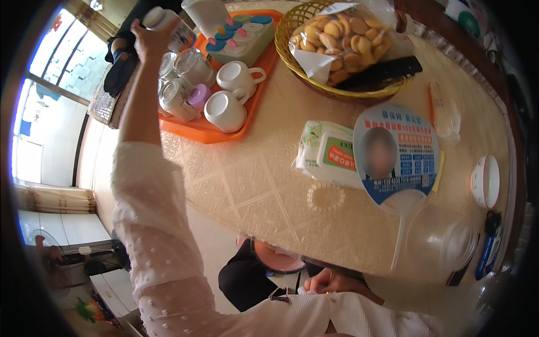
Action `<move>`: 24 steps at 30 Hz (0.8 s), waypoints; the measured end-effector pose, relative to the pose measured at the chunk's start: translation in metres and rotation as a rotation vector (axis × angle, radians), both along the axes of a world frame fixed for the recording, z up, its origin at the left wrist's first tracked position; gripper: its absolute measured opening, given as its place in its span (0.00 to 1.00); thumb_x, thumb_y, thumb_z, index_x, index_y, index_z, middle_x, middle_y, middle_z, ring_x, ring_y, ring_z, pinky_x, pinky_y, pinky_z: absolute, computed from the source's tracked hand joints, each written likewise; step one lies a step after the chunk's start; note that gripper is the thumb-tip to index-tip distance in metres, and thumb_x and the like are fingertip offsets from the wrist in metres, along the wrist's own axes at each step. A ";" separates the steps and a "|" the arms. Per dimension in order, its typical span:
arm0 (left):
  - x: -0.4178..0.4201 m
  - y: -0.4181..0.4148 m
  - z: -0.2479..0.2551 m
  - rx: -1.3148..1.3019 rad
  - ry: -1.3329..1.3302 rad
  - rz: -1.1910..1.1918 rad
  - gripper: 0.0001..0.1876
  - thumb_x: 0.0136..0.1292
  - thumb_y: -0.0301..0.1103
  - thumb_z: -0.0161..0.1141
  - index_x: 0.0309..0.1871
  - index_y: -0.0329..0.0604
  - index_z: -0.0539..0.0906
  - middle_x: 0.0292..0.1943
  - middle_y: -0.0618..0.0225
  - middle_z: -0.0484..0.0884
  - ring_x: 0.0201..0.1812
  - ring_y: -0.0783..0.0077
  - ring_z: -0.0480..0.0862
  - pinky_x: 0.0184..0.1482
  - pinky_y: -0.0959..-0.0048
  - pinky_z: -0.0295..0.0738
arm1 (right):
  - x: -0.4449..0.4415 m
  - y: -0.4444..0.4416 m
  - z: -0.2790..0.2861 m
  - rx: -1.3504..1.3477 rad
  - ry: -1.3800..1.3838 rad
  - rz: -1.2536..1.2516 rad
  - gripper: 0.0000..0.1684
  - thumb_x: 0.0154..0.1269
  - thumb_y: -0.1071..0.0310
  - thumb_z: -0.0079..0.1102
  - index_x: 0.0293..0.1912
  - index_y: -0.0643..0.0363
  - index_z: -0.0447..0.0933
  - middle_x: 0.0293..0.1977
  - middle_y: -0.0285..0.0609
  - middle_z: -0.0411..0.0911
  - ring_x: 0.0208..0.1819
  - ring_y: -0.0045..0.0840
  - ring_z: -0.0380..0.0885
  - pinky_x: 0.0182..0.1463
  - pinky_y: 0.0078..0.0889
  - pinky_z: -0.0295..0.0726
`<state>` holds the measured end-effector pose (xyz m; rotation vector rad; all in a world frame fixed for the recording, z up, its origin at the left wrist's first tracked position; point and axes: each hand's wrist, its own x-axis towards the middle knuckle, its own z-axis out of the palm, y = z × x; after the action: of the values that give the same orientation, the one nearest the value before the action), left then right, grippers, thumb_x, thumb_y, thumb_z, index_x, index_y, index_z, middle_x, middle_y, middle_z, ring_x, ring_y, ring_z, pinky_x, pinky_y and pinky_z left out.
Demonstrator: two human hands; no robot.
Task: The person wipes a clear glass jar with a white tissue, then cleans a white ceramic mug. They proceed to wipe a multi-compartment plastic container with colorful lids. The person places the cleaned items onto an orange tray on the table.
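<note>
My left hand (150, 41) reaches out to the far left and grips a white plastic bottle (182, 37) with a printed label. The bottle is tilted above the corner of an orange tray (198, 135). Upside-down glass cups (194, 66), two white mugs (227, 110) and a small purple cup (199, 95) sit on the tray. Behind them are a popsicle mould (240, 42) with coloured lids and a white container (206, 16). Low by my lap, under the table edge, my right hand (330, 281) has curled fingers. Something white shows beside them; whether it is held is unclear.
A yellow basket (283, 46) holds a bag of round biscuits (345, 38) and a black remote control (381, 72). A hand fan (396, 156) overlaps a pack of wipes (324, 147). On the right are a bowl (484, 181) and a clear plastic jar (442, 240). A bracelet (309, 198) lies nearer.
</note>
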<state>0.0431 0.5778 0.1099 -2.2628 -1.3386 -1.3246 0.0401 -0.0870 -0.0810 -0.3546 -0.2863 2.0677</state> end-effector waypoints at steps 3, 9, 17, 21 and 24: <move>-0.036 0.008 0.051 0.525 0.581 0.046 0.37 0.58 0.46 0.67 0.71 0.56 0.67 0.56 0.53 0.79 0.46 0.61 0.83 0.57 0.63 0.74 | -0.005 -0.005 -0.003 -0.052 -0.262 0.010 0.07 0.62 0.72 0.66 0.30 0.65 0.79 0.35 0.42 0.79 0.41 0.25 0.75 0.46 0.26 0.72; -0.108 -0.171 0.122 0.630 0.739 -0.435 0.39 0.56 0.22 0.67 0.68 0.76 0.71 0.55 0.64 0.82 0.51 0.65 0.84 0.43 0.66 0.87 | -0.020 -0.007 0.005 -0.011 -0.245 -0.210 0.09 0.66 0.65 0.65 0.37 0.62 0.81 0.34 0.31 0.80 0.35 0.11 0.74 0.42 0.17 0.73; -0.076 -0.496 0.002 -0.775 -0.291 -1.227 0.64 0.38 0.30 0.81 0.75 0.42 0.45 0.59 0.52 0.75 0.60 0.58 0.79 0.57 0.58 0.80 | 0.003 -0.059 0.035 0.026 -0.281 -0.220 0.07 0.63 0.75 0.64 0.42 0.63 0.82 0.36 0.34 0.83 0.37 0.13 0.80 0.45 0.17 0.78; -0.057 -0.547 -0.035 -0.852 -0.294 -1.179 0.59 0.42 0.30 0.79 0.75 0.44 0.48 0.56 0.49 0.77 0.58 0.60 0.80 0.60 0.61 0.77 | 0.023 -0.100 0.079 0.045 -0.473 -0.414 0.12 0.62 0.76 0.63 0.46 0.62 0.80 0.38 0.35 0.83 0.39 0.15 0.80 0.46 0.19 0.78; -0.047 -0.560 -0.051 -0.872 -0.307 -1.146 0.57 0.44 0.33 0.78 0.74 0.44 0.49 0.58 0.48 0.76 0.58 0.58 0.80 0.60 0.59 0.75 | 0.038 -0.124 0.104 0.033 -0.512 -0.613 0.15 0.61 0.76 0.63 0.49 0.61 0.78 0.39 0.37 0.83 0.40 0.17 0.81 0.46 0.22 0.79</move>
<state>-0.0038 0.0181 0.0589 -3.9077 -0.6390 -1.5569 0.0783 -0.2107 0.0234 -0.8399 -0.4515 1.3465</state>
